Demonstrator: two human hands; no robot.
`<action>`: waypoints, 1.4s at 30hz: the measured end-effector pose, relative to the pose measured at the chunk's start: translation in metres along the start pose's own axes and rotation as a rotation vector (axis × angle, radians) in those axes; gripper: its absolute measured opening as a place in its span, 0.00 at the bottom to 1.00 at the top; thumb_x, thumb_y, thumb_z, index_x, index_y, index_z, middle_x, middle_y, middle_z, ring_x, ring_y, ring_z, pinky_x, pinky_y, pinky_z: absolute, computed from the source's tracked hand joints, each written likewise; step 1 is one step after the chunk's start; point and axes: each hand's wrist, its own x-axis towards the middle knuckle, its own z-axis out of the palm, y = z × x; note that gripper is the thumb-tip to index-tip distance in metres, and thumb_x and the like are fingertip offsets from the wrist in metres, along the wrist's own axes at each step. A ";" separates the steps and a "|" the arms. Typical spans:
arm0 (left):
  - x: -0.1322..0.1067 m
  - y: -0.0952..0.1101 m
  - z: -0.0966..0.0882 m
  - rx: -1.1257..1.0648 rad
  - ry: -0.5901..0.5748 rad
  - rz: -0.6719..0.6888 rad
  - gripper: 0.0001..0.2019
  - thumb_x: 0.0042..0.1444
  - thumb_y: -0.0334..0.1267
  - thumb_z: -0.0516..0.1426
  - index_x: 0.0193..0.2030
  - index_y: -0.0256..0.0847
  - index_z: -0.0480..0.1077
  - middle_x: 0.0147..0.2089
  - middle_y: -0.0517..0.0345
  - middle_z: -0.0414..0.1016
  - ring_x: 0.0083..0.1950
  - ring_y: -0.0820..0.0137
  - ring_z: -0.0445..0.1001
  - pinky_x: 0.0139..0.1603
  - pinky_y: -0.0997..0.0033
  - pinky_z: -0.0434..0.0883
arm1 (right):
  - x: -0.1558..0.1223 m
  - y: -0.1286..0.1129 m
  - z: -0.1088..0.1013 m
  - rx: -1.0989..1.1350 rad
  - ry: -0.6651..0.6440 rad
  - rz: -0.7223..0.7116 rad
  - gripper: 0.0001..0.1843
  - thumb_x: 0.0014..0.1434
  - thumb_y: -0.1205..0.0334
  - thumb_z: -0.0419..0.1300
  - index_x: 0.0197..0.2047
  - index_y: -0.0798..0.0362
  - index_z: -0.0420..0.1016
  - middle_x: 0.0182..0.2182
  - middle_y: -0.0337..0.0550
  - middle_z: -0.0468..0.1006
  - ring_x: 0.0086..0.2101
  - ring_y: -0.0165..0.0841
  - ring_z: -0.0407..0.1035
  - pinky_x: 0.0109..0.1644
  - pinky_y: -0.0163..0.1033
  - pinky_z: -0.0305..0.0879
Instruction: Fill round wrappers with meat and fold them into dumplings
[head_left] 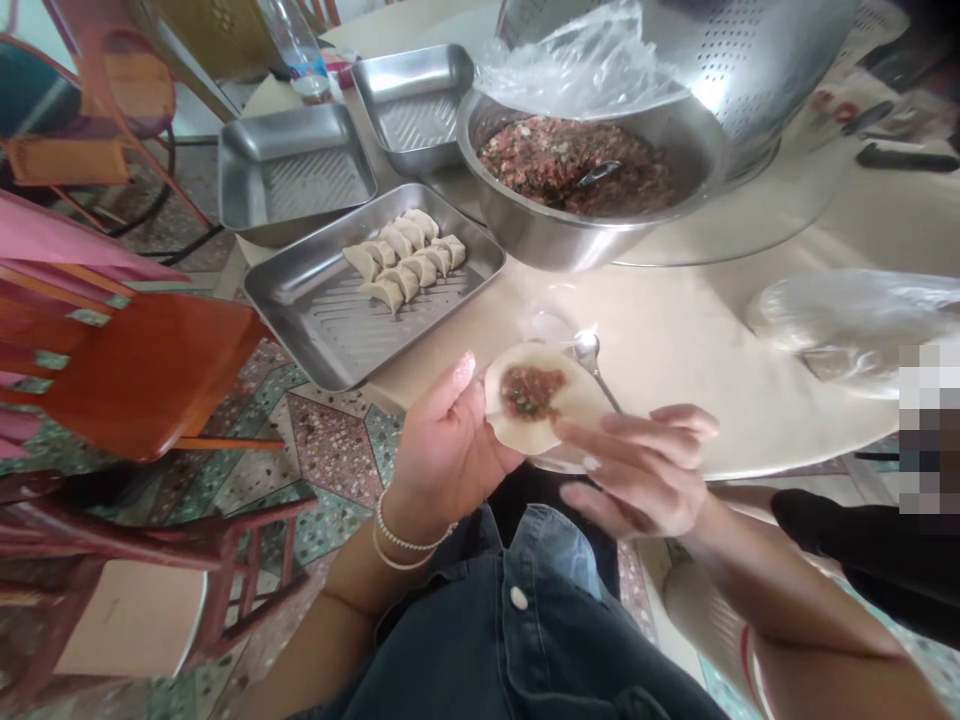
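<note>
My left hand holds a round dumpling wrapper, its fingers under it and the thumb at the left edge. A small heap of minced meat filling with green bits lies on the wrapper. My right hand is at the wrapper's right edge, its fingers stretched out and the thumb apart; a fingertip seems to touch the edge. Just behind the wrapper, a metal spoon rests on the table. Beyond my left hand, a metal tray bears two rows of folded dumplings.
A large steel bowl of meat filling stands behind the wrapper, plastic film over its rim. Two more trays sit at the left back. A big colander, a knife and a plastic bag are to the right.
</note>
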 end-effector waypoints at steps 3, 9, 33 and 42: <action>0.001 -0.001 0.001 -0.014 -0.030 -0.031 0.29 0.66 0.50 0.40 0.62 0.30 0.64 0.62 0.42 0.70 0.71 0.54 0.57 0.70 0.48 0.54 | 0.013 0.000 0.000 -0.061 0.212 -0.082 0.21 0.50 0.56 0.69 0.47 0.33 0.70 0.41 0.30 0.79 0.40 0.35 0.68 0.45 0.44 0.53; 0.003 -0.003 -0.002 -0.012 -0.062 -0.044 0.30 0.67 0.49 0.37 0.60 0.32 0.67 0.60 0.44 0.72 0.70 0.55 0.59 0.69 0.49 0.57 | 0.026 -0.004 0.005 -0.006 0.314 -0.053 0.11 0.54 0.61 0.68 0.40 0.37 0.76 0.40 0.32 0.76 0.40 0.32 0.65 0.42 0.43 0.55; 0.015 -0.019 -0.003 0.037 -0.006 0.073 0.24 0.66 0.48 0.44 0.63 0.41 0.64 0.64 0.50 0.69 0.70 0.59 0.59 0.71 0.54 0.56 | 0.058 0.003 0.002 0.085 0.348 0.272 0.04 0.56 0.61 0.66 0.37 0.45 0.78 0.37 0.40 0.74 0.45 0.39 0.68 0.50 0.51 0.58; 0.012 -0.034 -0.001 0.128 -0.091 0.334 0.20 0.65 0.44 0.50 0.62 0.50 0.67 0.72 0.66 0.55 0.75 0.63 0.48 0.73 0.63 0.52 | 0.060 -0.001 -0.001 -0.178 0.261 0.268 0.06 0.61 0.59 0.60 0.38 0.44 0.79 0.35 0.42 0.79 0.46 0.45 0.68 0.49 0.54 0.55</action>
